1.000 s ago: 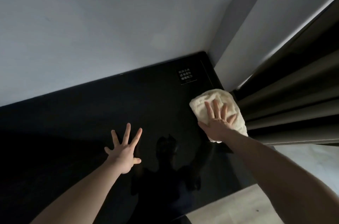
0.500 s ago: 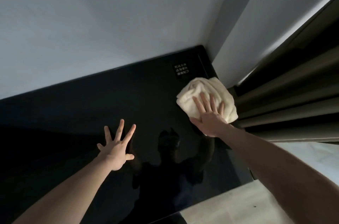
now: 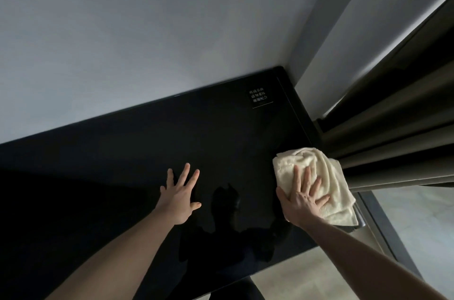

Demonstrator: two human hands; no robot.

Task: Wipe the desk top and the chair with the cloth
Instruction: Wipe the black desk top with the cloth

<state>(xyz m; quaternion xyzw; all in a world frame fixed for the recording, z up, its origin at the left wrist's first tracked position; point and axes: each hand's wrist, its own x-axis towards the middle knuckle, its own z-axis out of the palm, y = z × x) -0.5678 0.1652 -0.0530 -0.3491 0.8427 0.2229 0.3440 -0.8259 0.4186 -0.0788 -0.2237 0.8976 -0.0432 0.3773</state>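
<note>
A glossy black desk top (image 3: pixel 127 157) fills the lower half of the view and reflects my outline. A crumpled cream cloth (image 3: pixel 317 172) lies at the desk's right edge, part of it hanging over that edge. My right hand (image 3: pixel 303 197) presses flat on the cloth's near side with its fingers spread. My left hand (image 3: pixel 180 195) rests flat on the bare desk, fingers spread, about a hand's width left of the cloth. No chair is in view.
A small label with white lettering (image 3: pixel 260 97) sits near the desk's far right corner. Pale walls (image 3: pixel 147 41) border the desk behind and to the right. Dark curtain folds (image 3: pixel 398 132) hang just right of the cloth. Light floor (image 3: pixel 290 280) shows below the desk's front edge.
My right hand has slid the cloth back along the right edge, away from the label and toward me. My left hand has stayed flat on the desk.
</note>
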